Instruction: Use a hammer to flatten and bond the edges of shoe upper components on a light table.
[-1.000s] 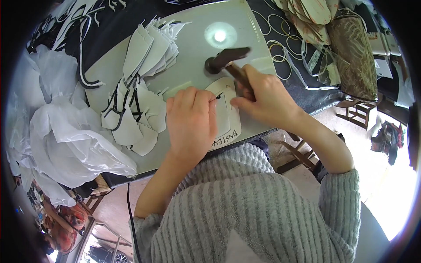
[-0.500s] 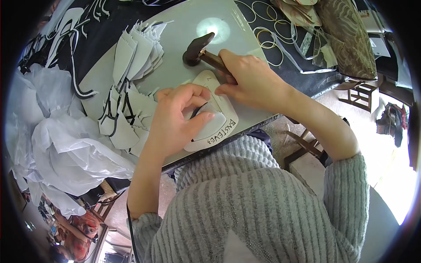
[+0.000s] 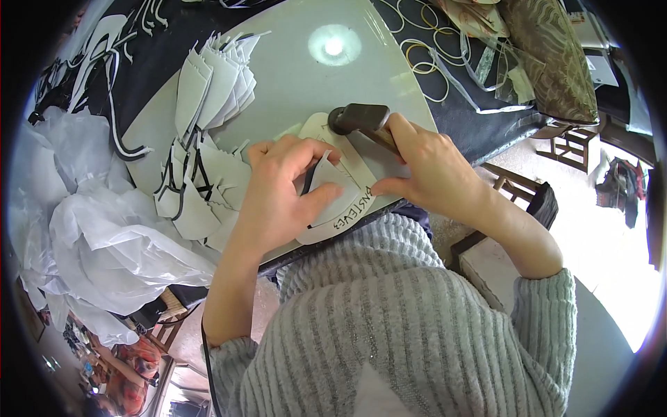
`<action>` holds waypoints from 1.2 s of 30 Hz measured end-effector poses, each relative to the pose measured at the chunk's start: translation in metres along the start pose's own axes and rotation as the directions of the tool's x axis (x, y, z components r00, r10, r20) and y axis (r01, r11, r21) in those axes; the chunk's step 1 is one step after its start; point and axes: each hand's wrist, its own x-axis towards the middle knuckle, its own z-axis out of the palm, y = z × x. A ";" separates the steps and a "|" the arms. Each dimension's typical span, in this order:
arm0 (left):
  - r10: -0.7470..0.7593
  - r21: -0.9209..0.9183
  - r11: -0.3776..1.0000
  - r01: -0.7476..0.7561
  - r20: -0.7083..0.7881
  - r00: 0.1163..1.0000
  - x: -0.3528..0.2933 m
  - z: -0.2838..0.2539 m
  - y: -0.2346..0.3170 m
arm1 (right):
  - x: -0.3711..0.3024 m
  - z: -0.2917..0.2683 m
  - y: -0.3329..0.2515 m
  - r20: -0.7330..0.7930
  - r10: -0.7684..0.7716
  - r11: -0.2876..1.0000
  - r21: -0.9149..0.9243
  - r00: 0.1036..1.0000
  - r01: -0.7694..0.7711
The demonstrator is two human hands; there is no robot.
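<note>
My right hand is closed round the wooden handle of a hammer. Its dark head is just above the far end of a cream-coloured flat template with handwriting on it. On that template lies a white curved piece with dark trim along one edge. My left hand holds this piece between thumb and fingers, and a pointed corner of it stands up beside the fingertips. The fingers cover part of the trim.
Stacked white pieces fan out on the pale board, with more dark-trimmed pieces nearer. Crumpled clear plastic lies at the left. Loose bands and a patterned brown bundle are at the far right.
My right hand and the hammer have moved right and nearer to me, and the hammer head has turned. A corner of the white piece now stands up by my left fingers.
</note>
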 end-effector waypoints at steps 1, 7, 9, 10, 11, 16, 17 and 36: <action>0.000 -0.001 1.000 0.000 0.006 1.000 0.000 -0.001 -0.001 | 0.000 0.001 0.000 0.000 0.006 1.000 0.003 1.000 -0.006; 0.018 -0.012 1.000 -0.018 0.067 0.998 0.000 -0.003 -0.002 | 0.006 -0.001 0.000 0.049 -0.038 0.999 -0.026 0.998 0.039; 0.032 0.055 0.998 -0.033 0.030 0.999 0.000 0.000 -0.001 | 0.007 -0.001 -0.001 0.054 -0.036 0.999 -0.023 0.998 0.037; 0.030 0.056 0.998 -0.031 0.027 0.999 -0.002 0.001 -0.001 | 0.006 -0.001 -0.001 0.055 -0.040 0.999 -0.023 0.998 0.041; 0.023 0.083 0.996 -0.024 0.017 1.000 -0.004 0.002 -0.001 | 0.006 0.000 -0.001 0.056 -0.036 0.999 -0.030 0.998 0.038; 0.200 0.194 0.965 -0.178 -0.099 0.975 -0.012 0.020 -0.003 | 0.005 0.001 -0.002 0.066 -0.024 0.998 -0.053 0.998 0.027; 0.146 0.160 0.982 -0.103 -0.286 0.947 -0.011 0.020 0.002 | 0.005 0.001 -0.002 0.060 -0.022 0.998 -0.056 0.998 0.025; 0.401 0.585 0.762 -0.279 -0.088 0.912 -0.043 0.021 -0.014 | 0.009 -0.026 -0.009 -0.030 -0.134 0.989 -0.071 0.990 0.132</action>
